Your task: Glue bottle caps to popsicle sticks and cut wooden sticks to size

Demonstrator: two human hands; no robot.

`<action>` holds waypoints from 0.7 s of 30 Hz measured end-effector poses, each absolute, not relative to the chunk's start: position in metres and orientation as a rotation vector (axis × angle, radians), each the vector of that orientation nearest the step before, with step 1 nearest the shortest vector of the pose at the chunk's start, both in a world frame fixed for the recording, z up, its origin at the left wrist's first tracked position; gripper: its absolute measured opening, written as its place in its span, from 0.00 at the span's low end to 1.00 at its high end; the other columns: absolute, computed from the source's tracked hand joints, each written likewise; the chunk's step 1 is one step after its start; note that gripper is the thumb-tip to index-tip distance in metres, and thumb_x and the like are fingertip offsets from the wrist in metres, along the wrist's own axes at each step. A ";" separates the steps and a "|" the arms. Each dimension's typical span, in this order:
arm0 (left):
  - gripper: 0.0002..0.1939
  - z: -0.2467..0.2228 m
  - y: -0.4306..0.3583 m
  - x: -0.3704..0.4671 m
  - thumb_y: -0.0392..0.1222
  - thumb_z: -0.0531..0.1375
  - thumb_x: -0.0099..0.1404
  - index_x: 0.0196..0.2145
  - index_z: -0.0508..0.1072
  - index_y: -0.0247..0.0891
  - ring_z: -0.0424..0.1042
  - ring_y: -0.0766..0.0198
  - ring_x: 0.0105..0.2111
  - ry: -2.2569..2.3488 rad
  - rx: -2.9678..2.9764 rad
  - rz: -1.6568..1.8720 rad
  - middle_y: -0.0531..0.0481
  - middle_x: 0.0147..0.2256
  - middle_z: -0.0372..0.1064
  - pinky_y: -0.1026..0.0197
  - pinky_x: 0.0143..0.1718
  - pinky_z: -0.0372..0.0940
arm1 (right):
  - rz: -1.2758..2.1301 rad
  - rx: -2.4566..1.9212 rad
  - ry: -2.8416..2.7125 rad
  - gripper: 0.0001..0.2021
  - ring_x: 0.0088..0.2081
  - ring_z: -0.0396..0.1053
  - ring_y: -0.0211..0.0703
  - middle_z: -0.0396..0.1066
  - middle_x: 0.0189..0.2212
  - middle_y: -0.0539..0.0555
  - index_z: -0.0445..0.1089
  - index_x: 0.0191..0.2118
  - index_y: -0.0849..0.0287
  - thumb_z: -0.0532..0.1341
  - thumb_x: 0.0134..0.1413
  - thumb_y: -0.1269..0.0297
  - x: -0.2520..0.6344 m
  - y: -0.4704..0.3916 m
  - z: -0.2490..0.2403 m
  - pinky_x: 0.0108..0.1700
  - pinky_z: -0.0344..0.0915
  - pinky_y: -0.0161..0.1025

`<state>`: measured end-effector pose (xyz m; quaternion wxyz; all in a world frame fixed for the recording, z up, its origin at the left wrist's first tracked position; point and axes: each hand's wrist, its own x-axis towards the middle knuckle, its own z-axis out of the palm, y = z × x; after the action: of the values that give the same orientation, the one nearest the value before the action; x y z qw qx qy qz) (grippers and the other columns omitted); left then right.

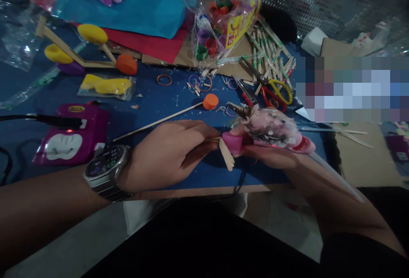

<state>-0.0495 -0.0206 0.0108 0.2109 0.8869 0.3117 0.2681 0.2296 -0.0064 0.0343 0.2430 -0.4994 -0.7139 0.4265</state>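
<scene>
Sitting at the left, a magenta power block (92, 128) takes a black plug (65, 121); behind it, a frame of wooden strips (62, 46) bears rounded yellow pieces (92, 33) and an orange piece (127, 64). A yellow packet (107, 85) lies near both. Next comes the left hand (166, 154), fingertips pinched on a small bundle of flat sticks (227, 156) whose free ends slant toward the table edge (198, 192). Beyond its knuckles, a thin rod (159, 121) reaches up to an orange cap (211, 101). Just right of the bundle, seemingly touching it, a pink cap (231, 142) is gripped by the thumb and fingers of the right hand (266, 155). Over that hand sits a grimy glue gun (271, 126), nozzle pointing left; what supports it, I cannot tell. Scissors (263, 79) lie beyond. Setting the sticks against the cap looks like the step in hand; whether they are joined is unclear. The next move would call for steady alignment, with skin clear of a probably hot nozzle.
</scene>
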 end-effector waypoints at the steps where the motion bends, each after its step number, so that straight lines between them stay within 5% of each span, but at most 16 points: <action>1: 0.15 0.011 -0.021 -0.049 0.43 0.52 0.85 0.52 0.78 0.37 0.83 0.57 0.46 0.859 2.471 0.758 0.45 0.45 0.84 0.58 0.45 0.74 | 1.170 -1.359 -1.932 0.18 0.37 0.77 0.53 0.83 0.37 0.53 0.79 0.33 0.46 0.83 0.43 0.46 0.228 -0.007 0.034 0.43 0.76 0.54; 8: 0.13 0.010 -0.021 -0.049 0.42 0.54 0.84 0.52 0.78 0.36 0.83 0.56 0.44 0.854 2.468 0.802 0.45 0.44 0.84 0.57 0.44 0.73 | 1.170 -1.307 -1.784 0.17 0.43 0.82 0.56 0.86 0.42 0.51 0.80 0.35 0.45 0.85 0.42 0.58 0.225 -0.014 0.027 0.45 0.81 0.52; 21: 0.15 0.010 -0.023 -0.048 0.43 0.53 0.84 0.54 0.78 0.38 0.84 0.56 0.48 0.888 2.408 0.711 0.45 0.45 0.84 0.58 0.49 0.75 | 1.201 -1.400 -1.913 0.17 0.36 0.81 0.55 0.84 0.36 0.54 0.79 0.35 0.49 0.81 0.45 0.49 0.226 -0.011 0.036 0.35 0.77 0.47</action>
<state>-0.0480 -0.0225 0.0100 0.2368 0.8785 0.3238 0.2594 0.2263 -0.0112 0.0365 0.2400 -0.5114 -0.6989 0.4387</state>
